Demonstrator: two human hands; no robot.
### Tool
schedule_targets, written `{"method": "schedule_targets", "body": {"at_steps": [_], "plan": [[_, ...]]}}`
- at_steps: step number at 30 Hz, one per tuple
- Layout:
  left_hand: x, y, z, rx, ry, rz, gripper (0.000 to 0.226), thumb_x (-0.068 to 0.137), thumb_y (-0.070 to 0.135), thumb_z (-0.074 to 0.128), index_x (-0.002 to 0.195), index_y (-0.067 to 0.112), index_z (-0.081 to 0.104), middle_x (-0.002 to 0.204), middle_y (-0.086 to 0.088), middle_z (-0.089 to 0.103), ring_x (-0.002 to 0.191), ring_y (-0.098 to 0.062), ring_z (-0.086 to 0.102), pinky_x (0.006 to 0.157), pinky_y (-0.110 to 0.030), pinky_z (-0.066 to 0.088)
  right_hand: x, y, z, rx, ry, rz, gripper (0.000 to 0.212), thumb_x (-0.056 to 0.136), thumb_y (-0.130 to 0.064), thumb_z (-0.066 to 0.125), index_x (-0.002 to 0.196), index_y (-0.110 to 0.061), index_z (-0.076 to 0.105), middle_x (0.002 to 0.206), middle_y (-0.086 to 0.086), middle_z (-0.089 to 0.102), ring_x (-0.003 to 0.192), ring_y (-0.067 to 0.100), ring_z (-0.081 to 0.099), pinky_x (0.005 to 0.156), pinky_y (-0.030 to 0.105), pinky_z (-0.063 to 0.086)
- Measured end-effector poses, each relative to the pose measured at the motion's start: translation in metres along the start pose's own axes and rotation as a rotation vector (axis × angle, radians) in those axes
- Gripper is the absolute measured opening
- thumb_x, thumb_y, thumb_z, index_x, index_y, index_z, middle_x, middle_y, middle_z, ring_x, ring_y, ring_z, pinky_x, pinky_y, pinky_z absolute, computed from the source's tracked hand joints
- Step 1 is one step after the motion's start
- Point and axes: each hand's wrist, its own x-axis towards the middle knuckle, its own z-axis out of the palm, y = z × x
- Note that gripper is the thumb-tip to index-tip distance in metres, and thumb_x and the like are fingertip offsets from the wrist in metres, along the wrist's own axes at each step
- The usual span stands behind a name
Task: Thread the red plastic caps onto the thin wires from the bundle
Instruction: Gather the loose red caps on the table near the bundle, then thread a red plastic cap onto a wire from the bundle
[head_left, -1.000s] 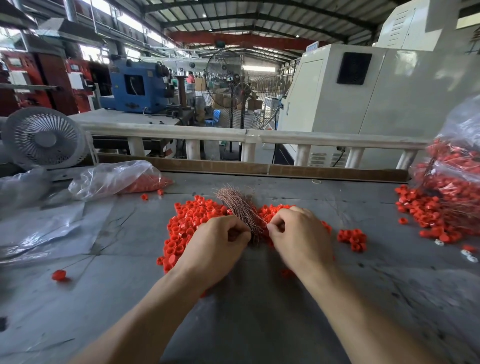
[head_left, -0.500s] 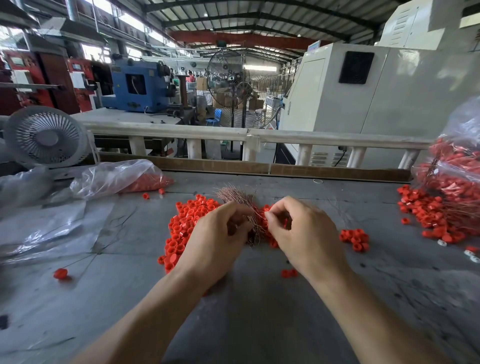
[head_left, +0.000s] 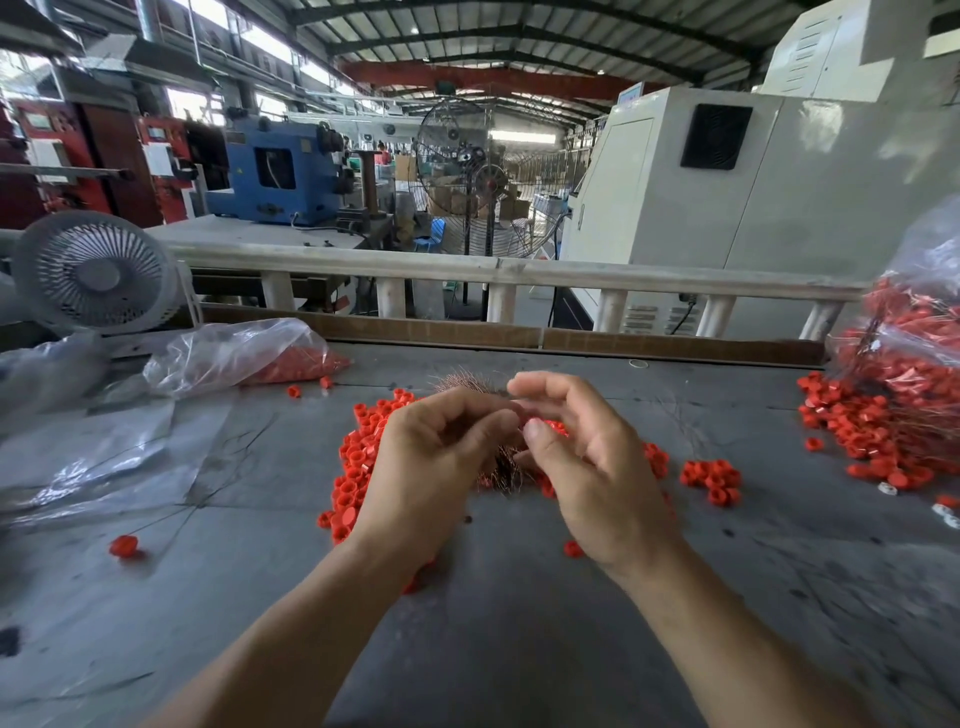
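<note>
Hands, 2, both raised just above the grey tabletop (head_left: 519, 649), fingertips meeting over the main pile of red caps (head_left: 358, 457). Left hand (head_left: 431, 467) has fingers curled, thumb and forefinger pressed together at the tips; what they pinch is too thin and blurred to make out. Right hand (head_left: 587, 467) pinches a red cap (head_left: 553, 427) btwn thumb and curled fingers, forefinger stretched out above it; only a sliver of that cap shows.

Wire bundle (head_left: 501, 465), 1, coppery, lies on the tabletop under and behind the hands; mid part hidden, far tips fanning out past the knuckles.

Cap groups: 1 big pile under the hands (count impossible, partly hidden), 1 small cluster (head_left: 711, 480) to its right, 1 heap at the right edge (head_left: 862, 441) spilling from a clear bag (head_left: 914, 332) that's cut off by the frame. Another clear bag w/ caps (head_left: 249, 353) far left. Strays: 1 cap on a wire (head_left: 123, 545) near left, 2 caps by the left bag, 1 cap by the right wrist.

Desk fan (head_left: 96, 273), 1, far-left corner.
</note>
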Motion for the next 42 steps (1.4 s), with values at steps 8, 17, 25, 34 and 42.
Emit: {"method": "schedule_targets", "body": {"at_steps": [8, 17, 25, 34, 42], "plan": [[0.001, 0.004, -0.001, -0.222, 0.063, -0.067, 0.012, 0.083, 0.016, 0.076, 0.090, 0.007, 0.079, 0.064, -0.004, 0.066, 0.056, -0.021, 0.052, 0.051, -0.026, 0.040, 0.000, 0.000, 0.003, 0.015, 0.008, -0.030, 0.014, 0.098, -0.021, 0.068, 0.108, -0.031, 0.070, 0.097, -0.010, 0.076, 0.090, 0.008, 0.072, 0.077, 0.021, 0.056], [0.001, 0.006, -0.002, -0.306, 0.090, -0.140, 0.007, 0.077, 0.015, 0.077, 0.075, 0.012, 0.071, 0.064, 0.001, 0.064, 0.053, -0.012, 0.045, 0.050, -0.023, 0.040, -0.002, -0.007, 0.002, 0.032, 0.008, -0.023, 0.005, 0.093, -0.025, 0.067, 0.094, -0.030, 0.069, 0.082, 0.004, 0.072, 0.076, 0.026, 0.066, 0.069, 0.040, 0.055], [-0.002, 0.005, 0.001, -0.499, 0.069, -0.220, 0.010, 0.077, 0.014, 0.079, 0.072, 0.016, 0.071, 0.079, -0.008, 0.069, 0.065, -0.019, 0.060, 0.077, -0.047, 0.046, -0.003, -0.013, 0.007, 0.218, -0.081, 0.054, 0.012, 0.095, -0.019, 0.066, 0.088, -0.026, 0.072, 0.065, -0.006, 0.066, 0.055, 0.000, 0.057, 0.051, 0.010, 0.042], [0.007, 0.003, -0.009, -0.380, 0.219, -0.181, 0.015, 0.073, 0.029, 0.081, 0.077, 0.016, 0.074, 0.062, -0.004, 0.056, 0.055, -0.015, 0.045, 0.054, -0.026, 0.039, -0.001, -0.012, 0.004, 0.154, 0.024, 0.065, 0.007, 0.090, -0.024, 0.067, 0.085, -0.020, 0.070, 0.059, -0.008, 0.059, 0.055, 0.005, 0.050, 0.052, 0.018, 0.042], [0.019, -0.014, -0.045, 0.626, 0.166, -0.165, 0.011, 0.088, 0.026, 0.077, 0.078, 0.026, 0.074, 0.071, 0.015, 0.069, 0.069, -0.002, 0.063, 0.068, -0.030, 0.053, 0.010, -0.019, -0.024, 0.459, 0.293, 0.145, 0.022, 0.099, -0.010, 0.062, 0.080, -0.018, 0.067, 0.059, 0.003, 0.054, 0.041, 0.010, 0.038, 0.037, 0.018, 0.026]]}}
